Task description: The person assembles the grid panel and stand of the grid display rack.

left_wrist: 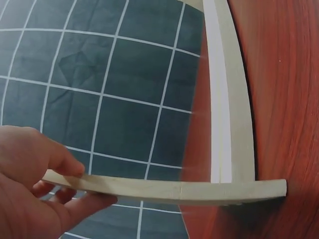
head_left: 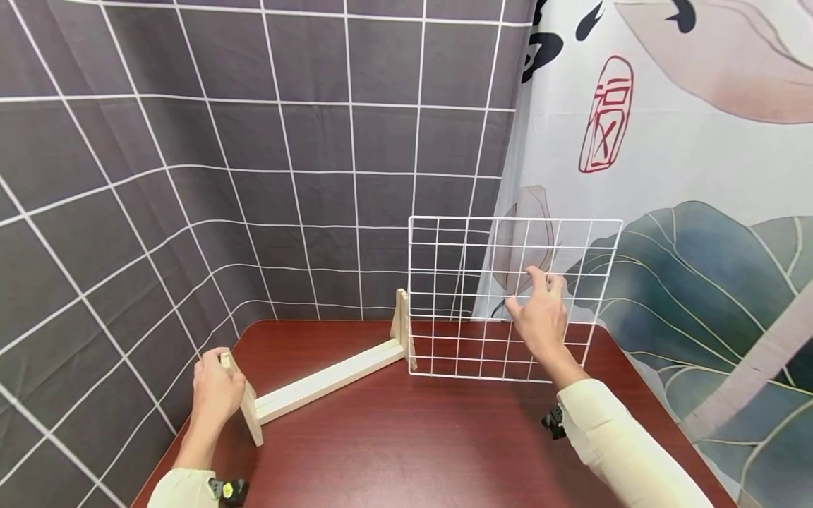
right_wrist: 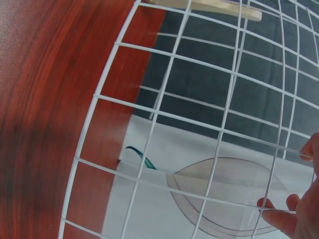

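A pale wooden stand (head_left: 330, 377), made of a long bar with an upright board at each end, sits on the table. My left hand (head_left: 216, 388) pinches the top of its near left end board (left_wrist: 149, 188) between thumb and fingers. On the right, my right hand (head_left: 541, 314) grips the wires of a white wire grid panel (head_left: 470, 339), with fingertips (right_wrist: 281, 219) hooked through its squares. The panel is held upright, its left edge close beside the stand's far end board (head_left: 401, 324); whether they touch I cannot tell.
The dark red tabletop (head_left: 381, 451) lies under everything. Behind it hangs a grey curtain (head_left: 317, 141) with white grid lines. To the right is a white curtain (head_left: 673, 169) with leaf prints. Each wrist carries a small black device (head_left: 554, 422).
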`<state>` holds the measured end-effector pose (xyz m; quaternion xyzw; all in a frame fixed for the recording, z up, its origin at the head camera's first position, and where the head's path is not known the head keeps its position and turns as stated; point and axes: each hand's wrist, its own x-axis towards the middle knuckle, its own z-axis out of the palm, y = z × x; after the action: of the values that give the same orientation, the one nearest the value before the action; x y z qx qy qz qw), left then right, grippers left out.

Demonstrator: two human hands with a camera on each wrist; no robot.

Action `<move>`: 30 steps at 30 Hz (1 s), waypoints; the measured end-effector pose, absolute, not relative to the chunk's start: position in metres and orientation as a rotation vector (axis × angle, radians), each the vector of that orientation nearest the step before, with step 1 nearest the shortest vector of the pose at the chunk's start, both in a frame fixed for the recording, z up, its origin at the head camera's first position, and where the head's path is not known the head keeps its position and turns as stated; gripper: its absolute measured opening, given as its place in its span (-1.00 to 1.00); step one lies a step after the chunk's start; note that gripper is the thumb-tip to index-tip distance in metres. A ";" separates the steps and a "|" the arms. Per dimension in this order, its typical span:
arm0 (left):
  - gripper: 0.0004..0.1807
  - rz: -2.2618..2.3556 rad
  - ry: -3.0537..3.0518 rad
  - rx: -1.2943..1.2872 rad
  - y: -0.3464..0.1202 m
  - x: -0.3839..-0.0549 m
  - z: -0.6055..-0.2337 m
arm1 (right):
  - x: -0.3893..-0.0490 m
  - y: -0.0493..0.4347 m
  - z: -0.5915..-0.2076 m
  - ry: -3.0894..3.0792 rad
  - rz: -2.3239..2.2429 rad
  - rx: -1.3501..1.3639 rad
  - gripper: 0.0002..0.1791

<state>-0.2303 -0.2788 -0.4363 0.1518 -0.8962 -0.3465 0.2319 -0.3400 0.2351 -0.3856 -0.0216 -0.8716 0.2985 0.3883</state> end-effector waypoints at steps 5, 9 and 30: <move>-0.39 -0.947 -2.498 0.369 -0.279 -0.239 -0.435 | -0.339 0.234 -0.385 -2.211 0.760 -0.042 -0.32; -0.36 -0.963 -2.532 0.336 -0.276 -0.248 -0.435 | -0.339 0.233 -0.385 -2.211 0.753 -0.045 -0.34; -0.37 -1.039 -2.579 0.215 -0.256 -0.285 -0.437 | -0.340 0.229 -0.389 -2.260 0.761 -0.063 -0.31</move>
<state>-0.2849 -0.2564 -0.4374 0.0760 -0.9105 -0.3667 0.1755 -0.3404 0.2292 -0.3892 -0.0244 -0.8805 0.2964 0.3691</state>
